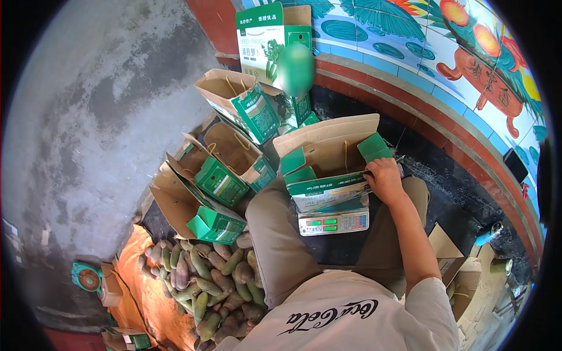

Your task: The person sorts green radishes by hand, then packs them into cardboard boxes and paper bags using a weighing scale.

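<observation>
An open green-and-white cardboard box (325,187) stands upright on a digital price scale (333,223) between my knees. Its flaps are spread, and a yellow cord handle hangs inside. My right hand (384,178) is closed over the right end of the box's front rim, fingers curled at the edge. The scale's green displays are lit, but the digits are too small to read. My left hand is out of view. To the left of my leg lies a large heap of green radishes (201,307), many coated with soil.
Several more open boxes (219,182) stand left of my left knee and ahead. An orange sheet (146,292) lies under the radishes. A small green fan (86,276) is at far left. A bottle (489,233) and cardboard carton (445,255) are at right. A painted tile wall (374,29) rises ahead.
</observation>
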